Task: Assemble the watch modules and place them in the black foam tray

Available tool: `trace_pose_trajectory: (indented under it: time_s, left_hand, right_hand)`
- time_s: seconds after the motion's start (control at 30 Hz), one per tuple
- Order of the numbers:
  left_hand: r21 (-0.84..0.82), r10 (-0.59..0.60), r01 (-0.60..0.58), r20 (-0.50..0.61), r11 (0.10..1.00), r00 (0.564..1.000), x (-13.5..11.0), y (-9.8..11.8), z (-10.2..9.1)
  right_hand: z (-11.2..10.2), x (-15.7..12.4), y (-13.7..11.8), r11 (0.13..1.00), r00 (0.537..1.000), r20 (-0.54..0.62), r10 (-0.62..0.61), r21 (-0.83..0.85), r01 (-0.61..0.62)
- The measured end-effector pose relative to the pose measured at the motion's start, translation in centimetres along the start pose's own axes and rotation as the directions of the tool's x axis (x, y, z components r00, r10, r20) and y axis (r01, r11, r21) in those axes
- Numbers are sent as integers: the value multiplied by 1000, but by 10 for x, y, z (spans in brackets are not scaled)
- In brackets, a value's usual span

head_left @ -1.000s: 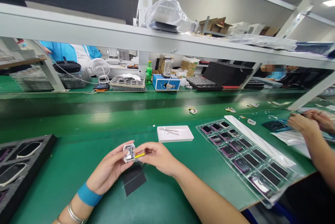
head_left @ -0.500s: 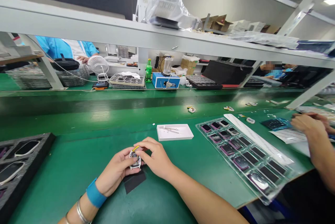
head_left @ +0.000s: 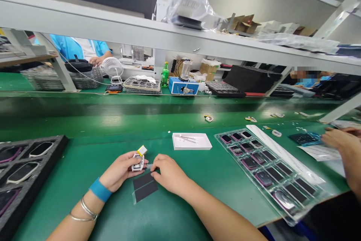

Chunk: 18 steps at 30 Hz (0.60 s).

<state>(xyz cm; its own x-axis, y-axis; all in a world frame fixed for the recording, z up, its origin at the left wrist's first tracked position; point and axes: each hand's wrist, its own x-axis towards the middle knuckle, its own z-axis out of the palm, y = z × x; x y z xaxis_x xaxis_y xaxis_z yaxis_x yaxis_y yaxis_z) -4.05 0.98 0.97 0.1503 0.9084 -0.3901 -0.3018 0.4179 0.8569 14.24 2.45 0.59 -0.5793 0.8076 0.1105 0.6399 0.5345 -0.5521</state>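
My left hand (head_left: 120, 171) grips a small white watch-like casing (head_left: 137, 162) just above the green bench, with a yellow-edged flap (head_left: 141, 150) sticking up from its top. My right hand (head_left: 167, 172) is beside it, fingers pinched together at the edge of a dark rectangular sheet (head_left: 144, 188) lying on the bench. Whether anything is between those fingertips is too small to make out. A blue band (head_left: 100, 189) and bracelets sit on my left wrist.
A white tray (head_left: 191, 141) with tweezers lies beyond my hands. A clear tray of dark watch parts (head_left: 267, 167) runs to the right. A black foam tray (head_left: 25, 165) sits at the left. Another person's hands (head_left: 340, 139) work at the far right. A conveyor belt (head_left: 113, 111) crosses behind.
My right hand has left the casing and dropped to the dark sheet. The yellow flap now stands up from the casing's top. The casing sank lower toward the bench.
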Motion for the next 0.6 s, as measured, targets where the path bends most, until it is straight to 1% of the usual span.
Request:
trace_pose_trajectory:
  time_s: [0.07, 0.2, 0.27, 0.33, 0.43, 0.6]
  left_hand:
    - [-3, 0, 0, 10, 1000, 1000, -2, 0, 0]
    - [-23, -40, 42, 59, 999, 997, -5, -1, 3]
    - [-12, -44, 45, 72, 999, 996, -6, -2, 5]
    - [-1, -37, 37, 61, 999, 997, -8, -2, 7]
    - [2, -38, 38, 33, 999, 999, -9, -1, 8]
    - [-10, -48, 49, 21, 999, 999, -7, -1, 11]
  right_hand:
    - [1, -2, -2, 1000, 1000, 9, -2, -17, 2]
    - [2, -4, -3, 999, 1000, -19, 4, -45, -5]
    - [2, -3, -3, 999, 1000, -21, -5, -43, 4]
    - [2, -3, -3, 1000, 1000, -23, -1, -26, 0]
    - [3, -1, -2, 999, 999, -33, 36, 13, -36]
    - [6, 3, 0, 997, 997, -51, 62, 52, -59]
